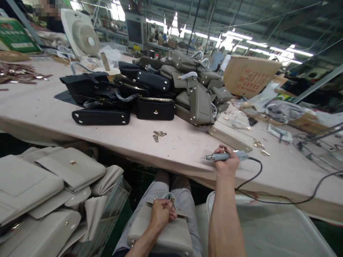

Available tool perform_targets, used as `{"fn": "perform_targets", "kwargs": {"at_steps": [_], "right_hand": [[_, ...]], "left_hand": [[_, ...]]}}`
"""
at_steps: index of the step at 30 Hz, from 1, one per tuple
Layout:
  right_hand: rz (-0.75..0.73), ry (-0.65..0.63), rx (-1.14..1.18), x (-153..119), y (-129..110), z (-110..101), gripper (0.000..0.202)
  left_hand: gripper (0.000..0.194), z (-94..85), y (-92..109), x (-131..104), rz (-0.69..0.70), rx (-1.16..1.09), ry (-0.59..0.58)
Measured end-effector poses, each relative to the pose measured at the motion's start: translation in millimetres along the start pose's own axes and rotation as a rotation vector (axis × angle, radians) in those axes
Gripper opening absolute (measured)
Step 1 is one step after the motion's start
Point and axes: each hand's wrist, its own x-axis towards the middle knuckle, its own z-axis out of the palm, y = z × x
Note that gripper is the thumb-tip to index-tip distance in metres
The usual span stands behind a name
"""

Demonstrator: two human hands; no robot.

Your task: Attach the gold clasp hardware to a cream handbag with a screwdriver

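A beige handbag [142,225] lies across my lap, its small metal feet towards me. My left hand [161,213] is closed at its top edge, fingers curled around the part by a gold-coloured metal fitting [172,201]; exactly what is pinched is hidden by the fingers. Over the table edge, my right hand [227,163] is wrapped round a grey electric screwdriver [221,156], its bit pointing left. A dark cord [261,167] runs from the tool's back end to the right. Several small metal plates [158,135] lie on the pinkish table [128,142].
Black handbags [100,117] and olive handbags [201,106] are heaped at the table's back. A beige bag [230,134] and gold-coloured hardware [258,143] lie right. More beige bags [50,171] fill a clear crate at left. A pale bin [281,228] stands below right. Behind are a fan [84,35] and carton [249,76].
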Motion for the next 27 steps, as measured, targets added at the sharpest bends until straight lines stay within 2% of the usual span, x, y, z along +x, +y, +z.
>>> {"fn": "perform_targets", "kwargs": {"at_steps": [7,11,21,27], "right_hand": [[-0.260,0.275,0.179,11,24,34,0.024],[-0.323,0.353,0.175,15,41,47,0.021],[-0.427,0.477,0.117,27,59,48,0.019],[-0.439,0.486,0.109,30,63,49,0.020]], "left_hand": [[0.031,3.6,1,2,-0.004,0.029,-0.009],[0.033,3.9,0,2,-0.015,0.023,-0.014],[0.039,1.2,-5,6,-0.019,0.005,-0.009],[0.035,1.8,-1,5,-0.027,-0.006,-0.002]]}}
